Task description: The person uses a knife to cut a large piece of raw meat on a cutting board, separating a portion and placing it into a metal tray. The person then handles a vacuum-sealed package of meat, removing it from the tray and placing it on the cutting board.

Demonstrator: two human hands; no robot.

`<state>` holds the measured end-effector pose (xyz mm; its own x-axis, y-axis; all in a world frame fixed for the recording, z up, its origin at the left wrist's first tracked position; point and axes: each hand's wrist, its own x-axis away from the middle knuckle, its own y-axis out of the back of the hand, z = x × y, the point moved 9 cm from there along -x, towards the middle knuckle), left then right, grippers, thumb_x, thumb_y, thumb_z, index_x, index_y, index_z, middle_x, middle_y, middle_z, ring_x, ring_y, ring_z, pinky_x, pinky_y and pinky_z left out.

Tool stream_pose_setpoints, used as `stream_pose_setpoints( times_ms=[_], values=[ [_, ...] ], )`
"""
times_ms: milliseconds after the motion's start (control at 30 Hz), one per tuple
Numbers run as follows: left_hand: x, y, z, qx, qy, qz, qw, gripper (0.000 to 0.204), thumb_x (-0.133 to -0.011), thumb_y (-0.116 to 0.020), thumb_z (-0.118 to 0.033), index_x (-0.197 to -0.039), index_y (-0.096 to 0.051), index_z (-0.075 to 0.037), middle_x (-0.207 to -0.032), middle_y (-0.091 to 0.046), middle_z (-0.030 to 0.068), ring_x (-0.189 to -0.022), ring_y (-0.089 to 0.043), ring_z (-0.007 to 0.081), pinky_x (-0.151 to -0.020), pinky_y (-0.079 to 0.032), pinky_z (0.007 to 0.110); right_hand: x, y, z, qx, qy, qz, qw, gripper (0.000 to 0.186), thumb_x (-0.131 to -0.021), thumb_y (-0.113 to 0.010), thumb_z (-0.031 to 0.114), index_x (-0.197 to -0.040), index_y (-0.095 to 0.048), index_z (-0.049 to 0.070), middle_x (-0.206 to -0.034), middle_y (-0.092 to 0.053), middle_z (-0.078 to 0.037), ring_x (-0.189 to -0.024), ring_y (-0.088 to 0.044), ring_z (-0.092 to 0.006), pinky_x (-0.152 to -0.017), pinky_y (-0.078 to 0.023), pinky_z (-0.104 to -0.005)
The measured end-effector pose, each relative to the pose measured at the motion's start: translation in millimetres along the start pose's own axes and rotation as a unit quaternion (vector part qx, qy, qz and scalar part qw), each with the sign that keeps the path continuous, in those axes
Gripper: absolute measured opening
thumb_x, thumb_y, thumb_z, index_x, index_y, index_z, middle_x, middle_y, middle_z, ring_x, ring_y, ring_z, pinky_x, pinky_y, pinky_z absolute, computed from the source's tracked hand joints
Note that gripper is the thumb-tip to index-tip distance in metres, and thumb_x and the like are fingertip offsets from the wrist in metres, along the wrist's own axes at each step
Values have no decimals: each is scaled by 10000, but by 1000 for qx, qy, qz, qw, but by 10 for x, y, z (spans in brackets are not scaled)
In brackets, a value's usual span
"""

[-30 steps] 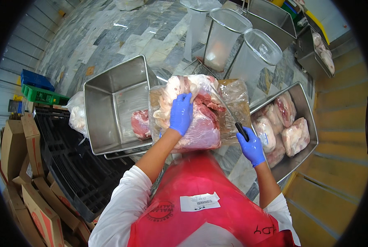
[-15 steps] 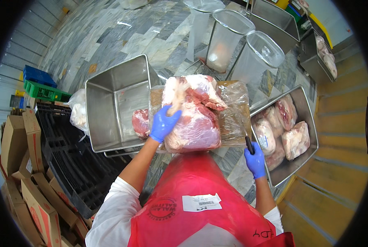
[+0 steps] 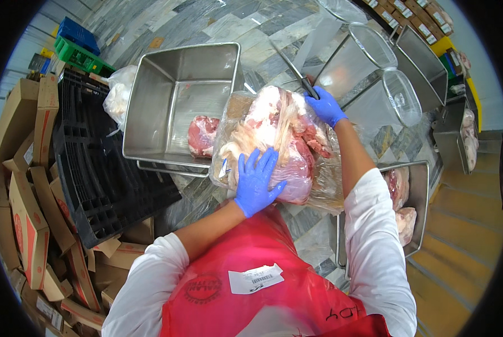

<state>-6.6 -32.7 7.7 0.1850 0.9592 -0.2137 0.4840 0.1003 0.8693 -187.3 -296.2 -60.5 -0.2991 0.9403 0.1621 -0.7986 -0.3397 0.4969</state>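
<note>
A large slab of red meat with white fat (image 3: 288, 157) lies on plastic film over a cardboard-coloured board (image 3: 237, 104). My left hand (image 3: 257, 182), in a blue glove, rests spread on the meat's front left part, by pale loose fat. My right hand (image 3: 325, 108), also gloved, grips the black handle of a long knife (image 3: 307, 85) beyond the meat's back right, blade pointing up and left. A steel tub (image 3: 150, 95) to the left holds a smaller meat piece (image 3: 202, 135). Another steel tub (image 3: 422, 213) at right, partly hidden by my arm, holds wrapped meat pieces (image 3: 404, 226).
A black pallet (image 3: 83, 157) and flattened cardboard boxes (image 3: 29, 224) line the left, with green crates (image 3: 83, 59) and a white bag (image 3: 119, 95) behind. Clear lined containers (image 3: 364, 50) and steel bins (image 3: 417, 62) stand at back right on the tiled floor (image 3: 178, 19).
My right hand has swung up and forward with the knife, from beside the right tub to beyond the meat. My left hand moved onto the meat's lower part. The view has shifted.
</note>
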Motion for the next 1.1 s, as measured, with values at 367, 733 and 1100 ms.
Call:
stream_pose_setpoints(
  times_ms=[367,733,1100],
  values=[
    [-139,132,609,97,-94,-68,989,660,-793,-769,-308,-1384,-606,-64,-1369,-609,171,-1263,-544,377,-1127,-390,502,179,233,-435,55,-89,-91,990,401,-912,-696,377,-1042,-690,-2,-832,-687,-164,-768,-643,-247,-756,-521,-416],
    [-983,-10,797,79,-187,22,979,575,-894,-709,-340,-1406,-583,-111,-1279,-602,182,-1129,-573,394,-988,-466,496,1542,524,-854,14,-221,-280,934,436,-922,-667,413,-1011,-694,-13,-883,-719,-238,-821,-698,-361,-783,-528,-450],
    [-1442,-220,87,83,-155,199,964,411,-937,-663,-360,-1219,-701,-63,-1092,-713,252,-1015,-692,422,-895,-539,496,3258,-439,-853,-148,-241,-386,878,354,-973,-676,321,-995,-681,-33,-817,-697,-160,-758,-682,-226,-694,-524,-423]
  ],
)
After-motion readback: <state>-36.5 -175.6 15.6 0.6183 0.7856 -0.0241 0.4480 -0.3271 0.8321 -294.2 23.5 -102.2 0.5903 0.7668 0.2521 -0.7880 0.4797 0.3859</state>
